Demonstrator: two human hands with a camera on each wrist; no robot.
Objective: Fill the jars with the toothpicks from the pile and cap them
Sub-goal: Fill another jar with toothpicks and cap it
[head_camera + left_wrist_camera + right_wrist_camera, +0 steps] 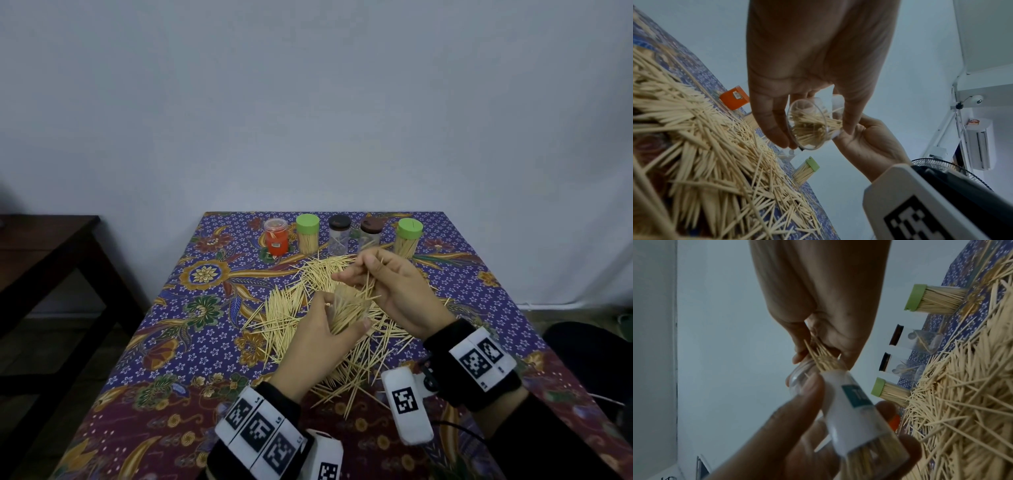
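My left hand (pixel 344 313) grips a clear jar (pixel 347 298) with a white label (pixel 849 410), tilted above the toothpick pile (pixel 294 318). The jar (pixel 807 125) holds many toothpicks and has no cap on. Just beyond its mouth, my right hand (pixel 359 274) pinches a small bundle of toothpicks (pixel 823 360) whose lower ends sit in the jar's mouth. The pile spreads over the patterned tablecloth (pixel 191 342) under both hands.
A row stands at the table's far edge: an orange jar (pixel 276 236), a green-capped jar (pixel 307 233) full of toothpicks, two dark-capped clear jars (pixel 339 234) (pixel 370 234), and another green-capped full jar (pixel 408 236). A dark wooden table (pixel 44 246) stands to the left.
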